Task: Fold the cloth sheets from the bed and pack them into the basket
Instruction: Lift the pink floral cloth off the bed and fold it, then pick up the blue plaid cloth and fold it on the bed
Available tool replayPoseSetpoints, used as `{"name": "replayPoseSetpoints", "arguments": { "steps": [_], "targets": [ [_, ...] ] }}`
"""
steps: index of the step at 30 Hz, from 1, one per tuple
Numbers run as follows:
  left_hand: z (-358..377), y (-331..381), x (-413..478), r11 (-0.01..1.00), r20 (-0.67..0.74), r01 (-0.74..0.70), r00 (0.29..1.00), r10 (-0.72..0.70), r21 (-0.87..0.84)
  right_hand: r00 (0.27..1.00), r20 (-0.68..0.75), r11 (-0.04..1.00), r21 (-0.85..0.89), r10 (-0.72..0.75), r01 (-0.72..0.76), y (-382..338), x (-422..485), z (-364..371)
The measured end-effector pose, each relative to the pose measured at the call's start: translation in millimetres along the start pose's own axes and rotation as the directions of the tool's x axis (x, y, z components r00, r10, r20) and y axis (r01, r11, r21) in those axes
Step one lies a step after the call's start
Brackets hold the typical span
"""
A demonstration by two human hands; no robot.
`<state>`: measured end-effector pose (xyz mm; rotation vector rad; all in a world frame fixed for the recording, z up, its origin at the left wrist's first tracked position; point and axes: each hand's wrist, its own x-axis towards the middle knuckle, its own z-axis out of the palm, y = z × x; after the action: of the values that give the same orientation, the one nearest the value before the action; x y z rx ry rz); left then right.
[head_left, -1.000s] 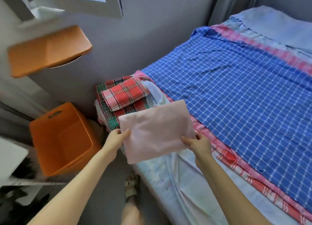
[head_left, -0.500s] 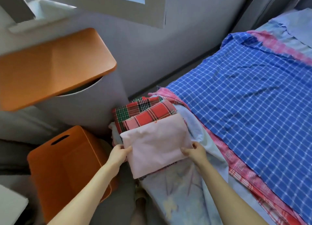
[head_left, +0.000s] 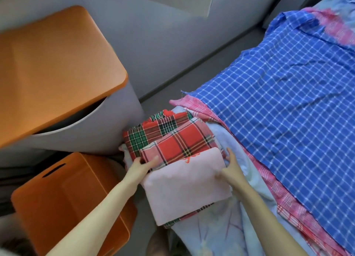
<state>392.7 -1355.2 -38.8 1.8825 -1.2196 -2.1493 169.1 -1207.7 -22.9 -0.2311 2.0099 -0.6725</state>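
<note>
Folded pink cloth (head_left: 184, 184) lies on top of a stack at the bed (head_left: 226, 234) corner, over a red plaid folded cloth (head_left: 180, 142) and a red-green plaid cloth (head_left: 148, 132) beneath. Left hand (head_left: 141, 166) at the stack's left edge, fingers (head_left: 151, 160) curled onto the plaid layers just by the pink cloth; seems to grip the stack, though the thumb is hidden. Right hand (head_left: 231, 169) at the pink cloth's right edge, fingers grasping that side. Blue checked sheet (head_left: 288, 94) spread flat over the bed, a pink checked sheet (head_left: 276, 188) showing under its near edge. Orange basket (head_left: 57, 196) on the floor, left of the stack, below an orange-lidded bin (head_left: 57, 63).
</note>
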Motion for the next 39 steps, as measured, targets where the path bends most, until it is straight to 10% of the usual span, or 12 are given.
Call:
{"name": "replayPoseSetpoints", "arguments": {
  "steps": [5,14,19,25,31,39],
  "targets": [
    [11.2,11.9,23.9,0.968,-0.081,0.06,0.993,-0.082,-0.244,0.999,0.052,1.0,-0.01,0.004,-0.003,-7.5,14.0,4.9],
    [-0.1,34.8,51.5,0.99,-0.27,-0.03,0.961,0.066,0.135,0.999,-0.053,0.973,-0.232,-0.001,-0.011,-5.2,15.2,16.6],
    [18.3,80.3,55.9,0.457,-0.237,-0.039,0.814,0.53,0.889,0.976,0.219,0.964,-0.256,-0.009,0.066,-33.0,19.5,-33.8],
    [113.4,135.4,83.2,0.177,0.177,-0.437,0.655,0.735,0.882,0.936,-0.272,0.922,-0.371,-0.223,0.112,-64.5,90.7,-63.2],
    [165.8,167.9,154.7,0.577,-0.042,-0.301,0.862,0.505,0.759,0.916,-0.172,0.714,-0.683,-0.363,0.155,-89.4,167.5,-46.1],
    [173.3,183.3,242.7,0.482,-0.175,0.013,0.94,0.293,0.876,0.911,-0.13,0.595,-0.791,-0.392,0.143,-73.3,211.6,-38.4]
  ]
}}
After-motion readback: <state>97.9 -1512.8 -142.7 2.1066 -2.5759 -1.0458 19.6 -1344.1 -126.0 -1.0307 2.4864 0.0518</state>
